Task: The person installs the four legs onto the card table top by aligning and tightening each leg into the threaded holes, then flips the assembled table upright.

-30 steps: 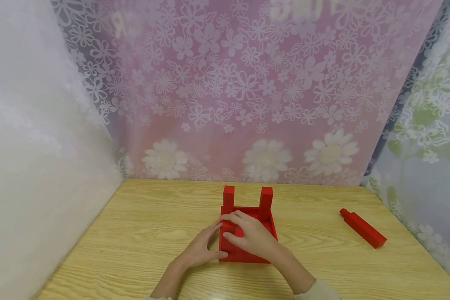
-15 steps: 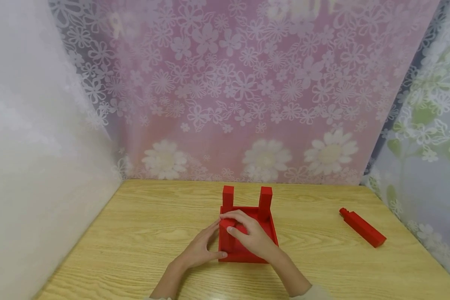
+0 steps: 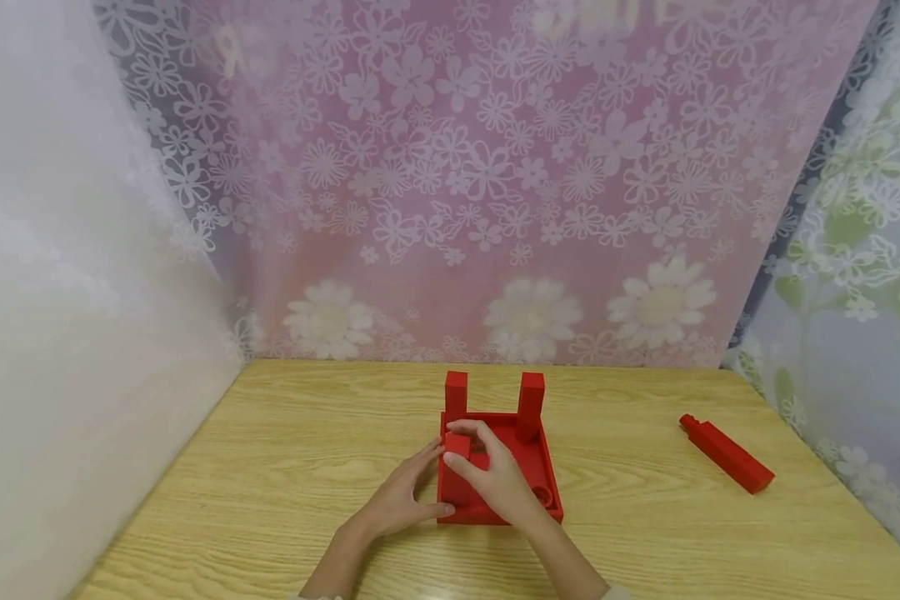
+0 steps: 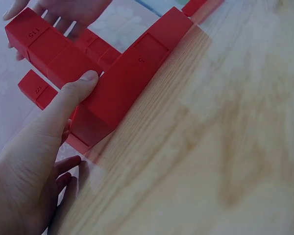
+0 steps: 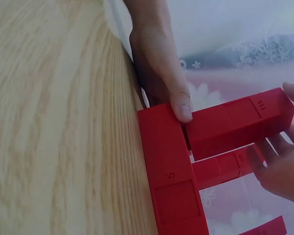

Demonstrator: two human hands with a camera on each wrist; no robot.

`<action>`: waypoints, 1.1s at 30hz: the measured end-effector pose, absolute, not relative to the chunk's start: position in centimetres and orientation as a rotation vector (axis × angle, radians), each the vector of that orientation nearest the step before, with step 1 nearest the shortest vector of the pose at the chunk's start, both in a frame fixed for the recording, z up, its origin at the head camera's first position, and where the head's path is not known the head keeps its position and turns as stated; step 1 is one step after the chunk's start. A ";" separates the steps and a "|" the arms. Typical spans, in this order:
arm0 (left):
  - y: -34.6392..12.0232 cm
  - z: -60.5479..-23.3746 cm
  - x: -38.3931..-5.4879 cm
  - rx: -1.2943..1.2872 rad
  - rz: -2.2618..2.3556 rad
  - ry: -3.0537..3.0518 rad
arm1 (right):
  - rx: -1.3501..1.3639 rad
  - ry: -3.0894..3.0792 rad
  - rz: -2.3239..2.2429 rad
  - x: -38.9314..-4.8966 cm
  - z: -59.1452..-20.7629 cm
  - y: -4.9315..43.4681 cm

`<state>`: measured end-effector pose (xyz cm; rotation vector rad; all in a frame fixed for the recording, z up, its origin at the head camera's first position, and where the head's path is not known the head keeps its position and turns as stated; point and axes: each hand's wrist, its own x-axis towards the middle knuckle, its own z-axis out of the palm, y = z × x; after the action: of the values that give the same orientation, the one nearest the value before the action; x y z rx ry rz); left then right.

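Clearly, our left hand (image 3: pixel 400 497) held the red tray (image 3: pixel 487 516) at its near-left corner in a wide grasp, while our right hand (image 3: pixel 501 479), half-closed, loosely ringed the upright post (image 3: pixel 456 482) there. We had the loose post (image 3: pixel 727 456) well to the right, nearer our right hand, its long axis slanting, narrow end tray-side.

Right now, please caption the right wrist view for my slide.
Left grip on red base marked 5; right grip holding red leg marked 115.
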<state>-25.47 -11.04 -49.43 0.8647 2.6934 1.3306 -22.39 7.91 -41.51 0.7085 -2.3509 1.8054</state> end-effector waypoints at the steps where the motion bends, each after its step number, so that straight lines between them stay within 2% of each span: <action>1: -11.0 -49.5 -25.5 0.878 1.331 2.694 | 0.715 -2.336 1.898 -22.4 -41.5 8.0; 6: -11.0 -49.6 -25.7 0.933 1.314 2.704 | 0.788 -2.258 2.216 -22.6 -41.8 8.7; 11: -11.1 -49.7 -25.6 0.907 1.282 2.730 | 0.899 -2.203 2.311 -22.9 -42.1 9.0; 20: -11.0 -49.5 -25.6 0.878 1.293 2.717 | 0.749 -2.195 2.269 -22.8 -42.3 9.1; 33: -11.0 -49.5 -25.6 0.862 1.299 2.707 | 0.625 -2.283 1.951 -22.7 -42.3 8.5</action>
<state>-25.62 -11.05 -49.51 0.8618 2.7069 1.2995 -22.70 8.46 -42.27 0.6247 -2.2833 1.9511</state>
